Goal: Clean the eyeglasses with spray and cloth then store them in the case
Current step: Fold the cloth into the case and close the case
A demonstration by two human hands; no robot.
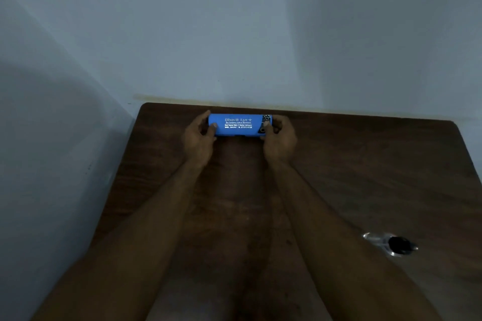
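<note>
While both hands sit on it, the blue case lies flat on the wooden table at the far edge, close to the wall, and the lid looks closed. The left hand curls round the left end with its thumb on the front face. The right hand grips the right end, thumb near the front seam. No eyeglasses or cloth in view, possibly inside the case, can't tell. A clear spray bottle with a black cap lies on its side well apart, near right. Step reads as working the case lid; opening or pressing shut is unclear. To do it well: keep the base pinned to the table, put both thumbs at the front seam, move both ends evenly so the hinge doesn't twist, and go slow so nothing inside slides out
</note>
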